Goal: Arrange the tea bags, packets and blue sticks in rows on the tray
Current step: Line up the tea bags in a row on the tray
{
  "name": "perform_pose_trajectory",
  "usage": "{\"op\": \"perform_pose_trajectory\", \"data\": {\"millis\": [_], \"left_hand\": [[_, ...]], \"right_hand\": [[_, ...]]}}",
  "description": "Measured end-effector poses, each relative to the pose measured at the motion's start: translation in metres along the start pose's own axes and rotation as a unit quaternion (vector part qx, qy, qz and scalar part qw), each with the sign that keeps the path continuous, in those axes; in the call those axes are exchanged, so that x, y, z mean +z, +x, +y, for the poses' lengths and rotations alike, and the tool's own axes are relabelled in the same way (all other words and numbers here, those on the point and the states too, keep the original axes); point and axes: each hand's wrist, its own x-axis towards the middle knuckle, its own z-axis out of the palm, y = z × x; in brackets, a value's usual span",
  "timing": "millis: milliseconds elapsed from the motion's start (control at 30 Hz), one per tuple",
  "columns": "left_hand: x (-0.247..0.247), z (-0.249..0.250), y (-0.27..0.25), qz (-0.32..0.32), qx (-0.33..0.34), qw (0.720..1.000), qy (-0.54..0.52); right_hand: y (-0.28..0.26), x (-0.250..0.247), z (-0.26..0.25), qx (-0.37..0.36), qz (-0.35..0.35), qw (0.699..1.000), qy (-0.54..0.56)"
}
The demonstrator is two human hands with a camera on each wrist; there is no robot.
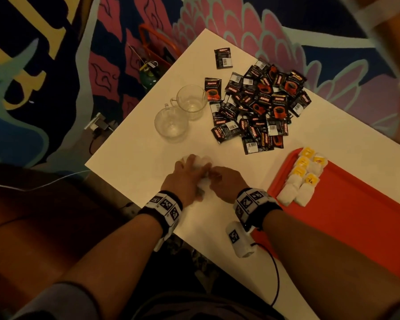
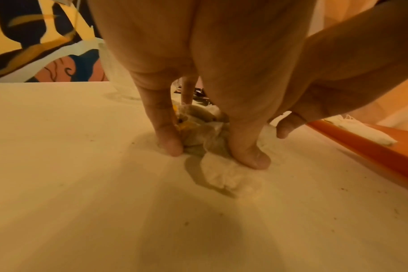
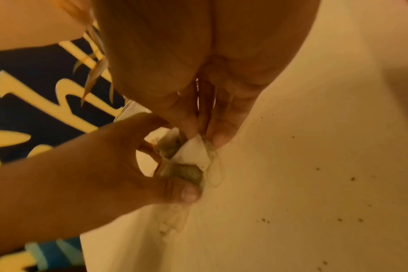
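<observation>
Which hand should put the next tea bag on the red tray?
Probably the right hand: it pinches the tea bags and is nearer the tray than the left hand.

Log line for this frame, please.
left hand + right hand: pinching tea bags on table | tray: bags started | packets: piled

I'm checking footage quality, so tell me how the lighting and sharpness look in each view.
Head view: dim and warm, the packets readable, the top right corner smeared. Left wrist view: orange cast, the left hand throwing a broad shadow on the table. Right wrist view: soft and motion-blurred around the tea bags.
</observation>
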Motion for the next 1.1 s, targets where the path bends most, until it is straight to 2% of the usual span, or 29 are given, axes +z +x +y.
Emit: {"op": "perform_pose_trajectory", "data": {"millis": [100,233,300,367,400,433,467,533,633,700,800,933,1000,1100], "left_hand": [[-0.001,0.01,0.004,0.016,0.014,1.0,0.017],[0.002,0.013,0.008,0.049,0.036,0.998,0.019],[0.001,0.015,0.012,0.08,0.037,0.995,-0.035],[-0.005,0.021,0.014,0.102,-0.004,0.986,-0.133],[-0.012,0.026,0.016,0.093,-0.036,0.976,-0.196],[-0.018,0.031,0.017,0.072,-0.067,0.956,-0.278],[-0.024,0.039,0.018,0.048,-0.092,0.921,-0.376],[-0.036,0.056,0.018,0.027,-0.12,0.836,-0.535],[-0.052,0.083,0.019,0.005,-0.131,0.733,-0.668],[-0.062,0.101,0.018,-0.041,-0.135,0.684,-0.716],[-0.074,0.128,0.014,-0.105,-0.111,0.627,-0.764],[-0.081,0.161,0.011,-0.176,-0.071,0.566,-0.802],[-0.082,0.175,0.01,-0.207,-0.052,0.552,-0.806],[-0.085,0.193,0.008,-0.235,-0.024,0.53,-0.814]], "right_hand": [[-0.003,-0.011,0.013,0.044,0.049,0.995,0.081],[-0.012,-0.028,0.034,0.074,0.068,0.99,0.098],[-0.018,-0.034,0.043,0.08,0.071,0.988,0.113],[-0.024,-0.041,0.049,0.081,0.075,0.983,0.144],[-0.027,-0.044,0.05,0.078,0.077,0.981,0.158],[-0.031,-0.048,0.051,0.075,0.08,0.979,0.169],[-0.035,-0.052,0.051,0.072,0.084,0.977,0.182],[-0.043,-0.062,0.051,0.063,0.093,0.97,0.217],[-0.057,-0.082,0.05,0.055,0.105,0.956,0.267],[-0.066,-0.095,0.05,0.053,0.111,0.947,0.297],[-0.079,-0.108,0.049,0.048,0.086,0.924,0.369],[-0.1,-0.121,0.05,0.009,0.035,0.854,0.519],[-0.11,-0.125,0.054,-0.014,0.063,0.854,0.516],[-0.123,-0.133,0.066,-0.036,0.162,0.878,0.45]]}}
